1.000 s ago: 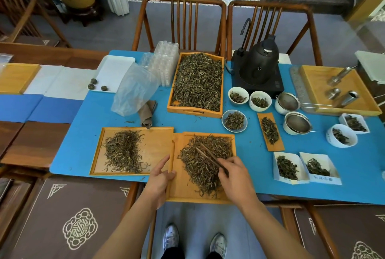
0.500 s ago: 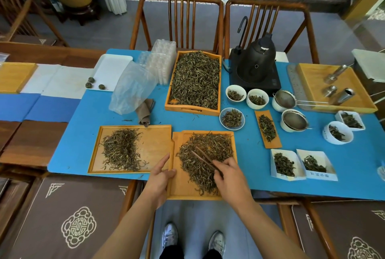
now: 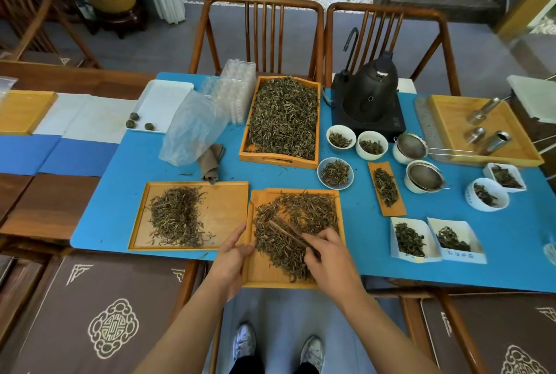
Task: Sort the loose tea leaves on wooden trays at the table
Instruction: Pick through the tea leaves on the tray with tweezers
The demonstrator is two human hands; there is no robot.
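Two flat wooden trays lie at the near edge of the blue table mat. The left tray (image 3: 228, 208) carries a loose heap of tea leaves (image 3: 176, 217). The near tray (image 3: 264, 272) sticks out over the table's edge and holds a bigger pile of leaves (image 3: 301, 223). My left hand (image 3: 233, 256) grips this tray's left rim. My right hand (image 3: 326, 256) holds dark wooden tweezers (image 3: 285, 230), their tips in the pile. A deep tray full of leaves (image 3: 284, 119) stands behind.
A black kettle (image 3: 371, 93) on its base stands at the back. Small bowls of tea (image 3: 335, 173), strainers (image 3: 424, 176), a narrow tea scoop (image 3: 386, 188) and two paper boxes (image 3: 436, 239) fill the right side. A plastic bag (image 3: 192, 129) lies at the left.
My right hand has drawn the tweezers through the pile toward the left; the leaves are spread wider. My left hand stays on the rim.
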